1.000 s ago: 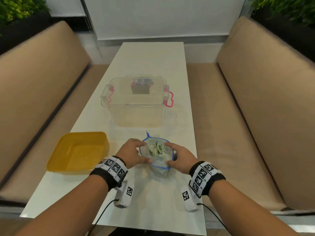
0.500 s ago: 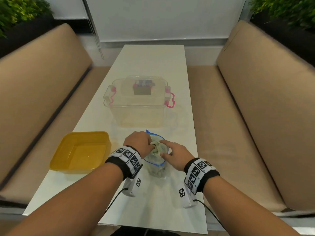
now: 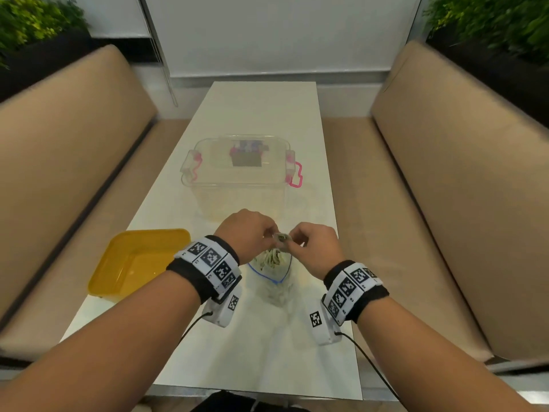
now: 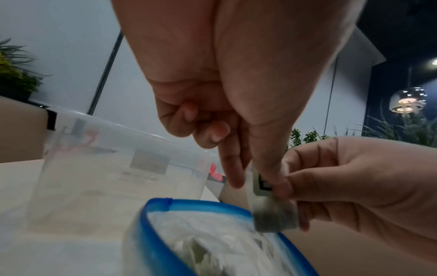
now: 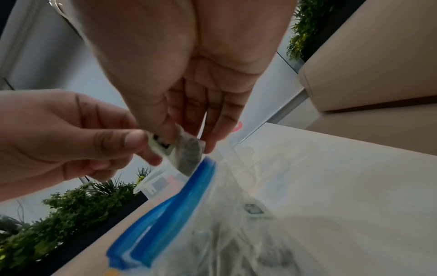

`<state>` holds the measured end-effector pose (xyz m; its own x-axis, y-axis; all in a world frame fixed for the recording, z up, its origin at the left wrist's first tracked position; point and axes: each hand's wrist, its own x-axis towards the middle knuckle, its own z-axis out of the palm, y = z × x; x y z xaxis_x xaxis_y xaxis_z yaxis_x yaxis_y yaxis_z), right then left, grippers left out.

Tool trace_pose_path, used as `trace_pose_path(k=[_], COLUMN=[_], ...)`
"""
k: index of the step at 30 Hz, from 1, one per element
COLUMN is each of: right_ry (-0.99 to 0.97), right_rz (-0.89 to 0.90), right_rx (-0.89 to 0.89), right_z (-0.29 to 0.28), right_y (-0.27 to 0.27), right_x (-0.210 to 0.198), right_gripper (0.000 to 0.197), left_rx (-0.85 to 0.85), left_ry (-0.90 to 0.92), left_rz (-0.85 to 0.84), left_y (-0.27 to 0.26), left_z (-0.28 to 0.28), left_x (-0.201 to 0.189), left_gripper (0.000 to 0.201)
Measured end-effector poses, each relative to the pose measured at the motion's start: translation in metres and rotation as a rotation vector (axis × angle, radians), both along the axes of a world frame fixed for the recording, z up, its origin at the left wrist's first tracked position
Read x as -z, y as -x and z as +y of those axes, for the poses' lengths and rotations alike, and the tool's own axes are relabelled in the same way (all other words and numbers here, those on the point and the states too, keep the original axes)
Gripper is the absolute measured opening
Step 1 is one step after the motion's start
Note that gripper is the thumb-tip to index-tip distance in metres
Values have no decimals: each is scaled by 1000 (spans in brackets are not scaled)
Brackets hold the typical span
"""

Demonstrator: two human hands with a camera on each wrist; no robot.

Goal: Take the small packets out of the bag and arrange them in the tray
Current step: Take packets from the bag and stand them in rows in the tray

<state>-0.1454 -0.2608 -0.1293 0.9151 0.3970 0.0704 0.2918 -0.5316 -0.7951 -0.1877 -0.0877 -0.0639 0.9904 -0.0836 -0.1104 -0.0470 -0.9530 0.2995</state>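
Observation:
A small pale packet [image 3: 282,238] with dark print hangs just above the open clear bag [image 3: 271,270], which has a blue zip rim [image 4: 151,222] and stands on the white table. My left hand [image 3: 267,233] pinches the packet's left side between thumb and forefinger. My right hand [image 3: 297,237] pinches its right side. The wrist views show the packet [image 4: 275,216] [image 5: 187,153] close above the rim. Several more packets lie inside the bag. The yellow tray [image 3: 118,281] sits left of my left wrist, with nothing visible in it.
A clear lidded box [image 3: 237,179] with pink latches stands just beyond my hands. The narrow white table [image 3: 264,108] runs away from me between two tan bench seats [image 3: 445,173]. Plants line the ledges behind the benches.
Both hands were at the bag's mouth, fingers reaching in. They have risen a little and now hold one packet between them above the bag.

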Motion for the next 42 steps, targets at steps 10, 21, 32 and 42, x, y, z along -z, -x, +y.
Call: trace_pose_path(k=[10, 21, 32, 42], right_ry=[-28, 121, -197, -36], right_rz=[210, 257, 211, 33], right_rx=[-85, -12, 20, -174], right_z=[-1, 3, 80, 169], right_y=[22, 28, 19, 47], right_x=[-7, -13, -44, -49], right_gripper=[17, 18, 13, 21], left_rx=[207, 20, 34, -40], left_ry=[-231, 106, 16, -50], left_rz=[312, 21, 27, -45], left_y=[7, 8, 28, 42], left_z=[-7, 19, 92, 159], left_x=[35, 7, -66, -71], left_gripper=[25, 17, 37, 17])
